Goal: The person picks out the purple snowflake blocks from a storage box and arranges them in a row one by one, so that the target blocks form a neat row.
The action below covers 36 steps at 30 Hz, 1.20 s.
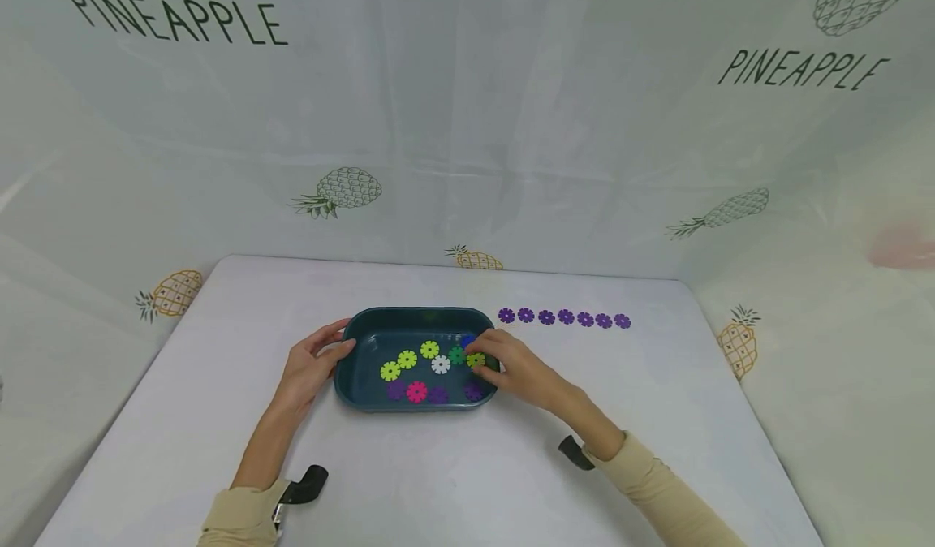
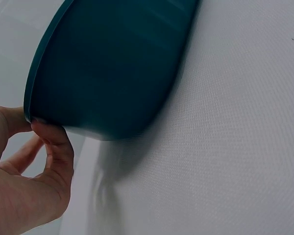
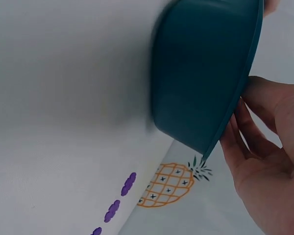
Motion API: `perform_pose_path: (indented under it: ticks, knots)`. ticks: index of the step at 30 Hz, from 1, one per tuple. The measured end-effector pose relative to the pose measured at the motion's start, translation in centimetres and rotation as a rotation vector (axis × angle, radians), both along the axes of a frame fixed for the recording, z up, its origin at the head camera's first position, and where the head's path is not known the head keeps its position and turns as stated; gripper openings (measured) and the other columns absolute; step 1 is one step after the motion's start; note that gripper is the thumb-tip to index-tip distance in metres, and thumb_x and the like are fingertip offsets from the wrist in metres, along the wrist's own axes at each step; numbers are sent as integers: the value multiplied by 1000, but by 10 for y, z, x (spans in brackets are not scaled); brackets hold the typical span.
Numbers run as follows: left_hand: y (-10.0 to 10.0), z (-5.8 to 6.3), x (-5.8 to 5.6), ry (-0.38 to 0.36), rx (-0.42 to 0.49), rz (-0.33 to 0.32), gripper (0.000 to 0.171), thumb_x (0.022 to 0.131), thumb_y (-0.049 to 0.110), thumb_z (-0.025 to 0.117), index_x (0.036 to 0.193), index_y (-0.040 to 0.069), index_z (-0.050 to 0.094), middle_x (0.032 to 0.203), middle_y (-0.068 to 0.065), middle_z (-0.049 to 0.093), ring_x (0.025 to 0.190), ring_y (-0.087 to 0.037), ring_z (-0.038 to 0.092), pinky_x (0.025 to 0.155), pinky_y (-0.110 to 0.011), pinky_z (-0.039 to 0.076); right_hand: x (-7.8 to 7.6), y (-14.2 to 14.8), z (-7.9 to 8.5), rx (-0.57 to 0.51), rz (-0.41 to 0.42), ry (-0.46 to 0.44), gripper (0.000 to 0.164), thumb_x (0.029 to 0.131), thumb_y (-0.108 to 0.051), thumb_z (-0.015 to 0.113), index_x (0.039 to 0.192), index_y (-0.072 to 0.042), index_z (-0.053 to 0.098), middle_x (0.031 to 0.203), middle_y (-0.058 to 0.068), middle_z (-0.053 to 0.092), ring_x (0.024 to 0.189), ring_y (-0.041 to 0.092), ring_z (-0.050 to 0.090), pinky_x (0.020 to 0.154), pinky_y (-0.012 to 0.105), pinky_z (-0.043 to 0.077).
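In the head view, your left hand (image 1: 307,372) grips the end of the tray (image 1: 359,378), thumb inside the rim; the tray sits on the table (image 1: 409,474) with loose discs (image 1: 416,391) in it. Your right hand (image 1: 520,372) reaches in over the other end, a yellow disc (image 1: 476,360) between thumb and fingertips, though whether they pinch it you can't tell from here. The discs look light, thin and fairly stiff, best taken by their notched edges; the smooth tray floor may let them slide. Seven purple discs (image 1: 566,316) form a row on the pale table, before a pineapple-print cloth (image 1: 475,125). The left wrist view shows your fingers at the tray's rim, the sensible hold on rigid-looking plastic. In the right wrist view, the tray's wall hides your right fingertips.
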<state>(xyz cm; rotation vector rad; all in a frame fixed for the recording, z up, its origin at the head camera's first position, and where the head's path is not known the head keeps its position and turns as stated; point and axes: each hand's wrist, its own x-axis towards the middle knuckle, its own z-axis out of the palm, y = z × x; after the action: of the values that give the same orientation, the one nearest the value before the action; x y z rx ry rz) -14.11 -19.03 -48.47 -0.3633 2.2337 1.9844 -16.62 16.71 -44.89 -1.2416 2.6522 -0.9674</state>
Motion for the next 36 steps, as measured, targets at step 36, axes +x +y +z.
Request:
perform_pose_path:
  ticks: [36]
  knots:
    - [0, 1, 1, 3, 1, -1, 57, 100, 33, 70, 152, 15, 51, 143, -12, 46, 96, -10, 58, 76, -21, 48, -2, -49, 14, 582, -2, -242, 24, 88, 1, 79, 107, -12, 71, 101, -2, 65, 93, 11, 55, 92, 27, 52]
